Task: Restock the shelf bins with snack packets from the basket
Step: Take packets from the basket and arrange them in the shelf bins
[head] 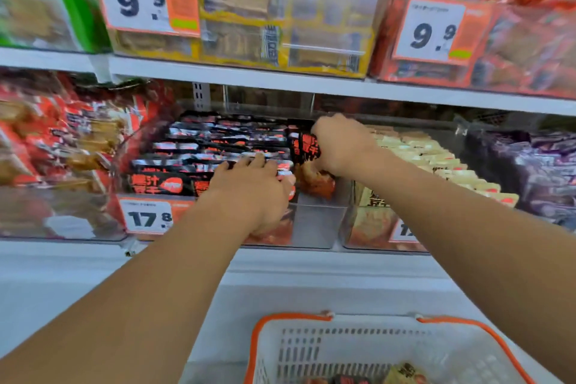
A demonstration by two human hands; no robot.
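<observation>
— Shelving fills the whole view, right? What's the biggest thing there?

— Two white shelves (pixel 280 78) of clear bins. Up top, a bin of yellow packets (pixel 243 19) sits between green ones on the left and red ones on the right, with price cards reading 9.9. Below, the middle clear bin (pixel 314 221) carries a 17.8 price card (pixel 146 216) on its front.

— And what's inside that middle bin?

— Rows of black-and-red packets (pixel 218 140), lying flat with their long sides running left to right, stacked from the front toward the back. Cream packets (pixel 436 162) fill the bin to its right, purple ones further right.

— Where's the basket?

— At the bottom edge, a white basket (pixel 343 349) with an orange rim. A few packets show at its floor, too cut off to tell much.

— The hands?

— Apart, both in the middle bin. The left hand (pixel 252 187) lies palm down, fingers fairly straight, pressing on the front rows of black-and-red packets. The right hand (pixel 339 145) has its fingers curled round one black-and-red snack packet (pixel 304 146) at the bin's right end.

— How does that packet point?

— It stands on end, long axis roughly vertical, printed face toward the left, its lower end down in the gap beside the flat rows.
</observation>
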